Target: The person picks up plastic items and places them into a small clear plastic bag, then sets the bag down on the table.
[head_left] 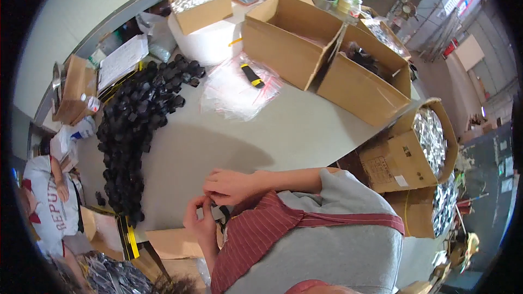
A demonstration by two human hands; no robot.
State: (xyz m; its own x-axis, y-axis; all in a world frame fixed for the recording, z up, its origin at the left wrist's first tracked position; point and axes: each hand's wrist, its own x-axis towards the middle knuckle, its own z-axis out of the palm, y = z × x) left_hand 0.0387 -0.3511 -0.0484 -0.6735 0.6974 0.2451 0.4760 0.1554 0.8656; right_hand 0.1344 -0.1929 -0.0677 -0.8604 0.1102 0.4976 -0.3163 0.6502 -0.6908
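My left hand (198, 219) and my right hand (229, 186) come together at the table's near edge, fingertips meeting. Both have their fingers closed in a pinch. What they hold, if anything, is too small and hidden to name. A little black shows just below the right hand, against the red striped apron (256, 220). To the left of my hands, a long heap of small black parts (128, 136) curves across the grey table (185, 147). Beyond them lies a pile of clear plastic bags (229, 95) with a black and yellow cutter-like tool (252, 75) on top.
Two open cardboard boxes (291, 43) (359, 95) stand at the far right of the table. Cartons of shiny metal pieces (429, 139) stand at my right. A small carton of silvery pieces (200, 5) sits on a white round thing (210, 41). At left is another person (52, 201).
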